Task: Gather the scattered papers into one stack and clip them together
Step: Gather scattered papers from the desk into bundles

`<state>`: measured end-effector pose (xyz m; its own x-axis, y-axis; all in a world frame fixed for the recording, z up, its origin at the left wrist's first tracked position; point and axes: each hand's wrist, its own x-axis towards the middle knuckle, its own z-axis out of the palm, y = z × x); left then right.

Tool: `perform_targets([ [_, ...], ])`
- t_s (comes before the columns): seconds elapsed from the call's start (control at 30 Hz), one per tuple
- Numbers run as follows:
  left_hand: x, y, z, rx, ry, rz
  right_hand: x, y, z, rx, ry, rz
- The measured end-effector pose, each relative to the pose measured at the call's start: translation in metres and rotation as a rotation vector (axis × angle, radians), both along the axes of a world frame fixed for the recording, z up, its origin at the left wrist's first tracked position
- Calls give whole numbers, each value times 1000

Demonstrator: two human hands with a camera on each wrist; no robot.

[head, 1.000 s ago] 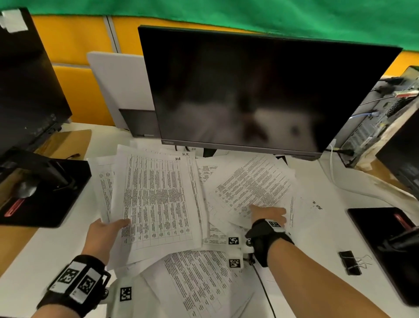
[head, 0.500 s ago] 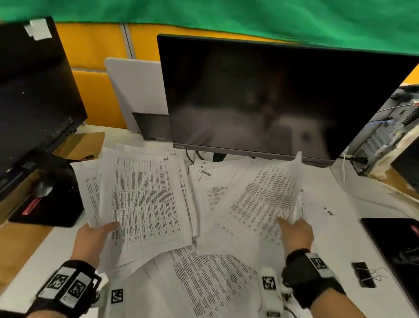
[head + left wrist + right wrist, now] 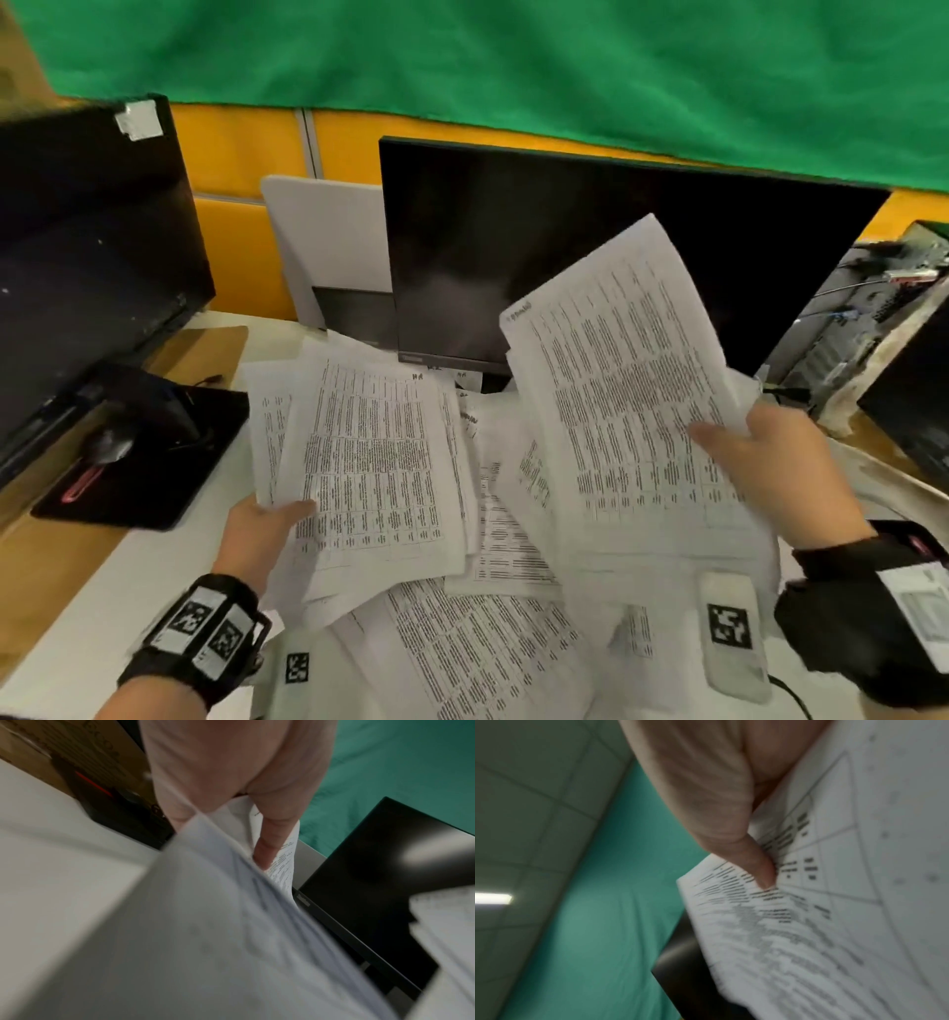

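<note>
Printed white papers lie scattered over the white desk (image 3: 77,591) in front of the middle monitor. My left hand (image 3: 262,524) grips the lower left edge of a bundle of sheets (image 3: 369,462), thumb on top; the left wrist view shows that thumb (image 3: 267,845) pressed on the paper (image 3: 205,923). My right hand (image 3: 770,462) holds a second bundle of papers (image 3: 631,411) raised and tilted in front of the screen, thumb (image 3: 757,862) on the printed side (image 3: 808,923). More loose sheets (image 3: 488,652) lie beneath. No clip is in view.
A black monitor (image 3: 590,267) stands close behind the papers. Another dark monitor (image 3: 77,267) and its black base (image 3: 154,452) sit at the left. A white board (image 3: 328,246) leans at the back. Computer hardware with cables (image 3: 873,329) is at the right.
My right hand has taken hold of a bundle of sheets and lifted it off the desk, up toward the screen. My left hand keeps its grip on the left bundle. The view tilted up.
</note>
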<state>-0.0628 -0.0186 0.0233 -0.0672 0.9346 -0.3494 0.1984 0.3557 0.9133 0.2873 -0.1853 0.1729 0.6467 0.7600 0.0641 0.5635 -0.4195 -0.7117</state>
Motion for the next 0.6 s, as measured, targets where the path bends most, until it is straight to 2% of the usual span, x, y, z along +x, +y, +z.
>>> perform_targets([
  [0.1, 15, -2, 6, -35, -22, -89, 12, 11, 25, 163, -7, 25],
  [0.23, 25, -7, 12, -72, -23, -221, 20, 31, 32, 212, 59, 144],
  [0.3, 28, -13, 15, -95, -63, -286, 20, 42, 29, 147, 112, 203],
  [0.43, 37, -22, 18, -152, -233, -370, 16, 62, 4, -113, 166, 315],
  [0.6, 47, -36, 20, -185, -362, -463, 9, 73, -39, -162, 273, 333],
])
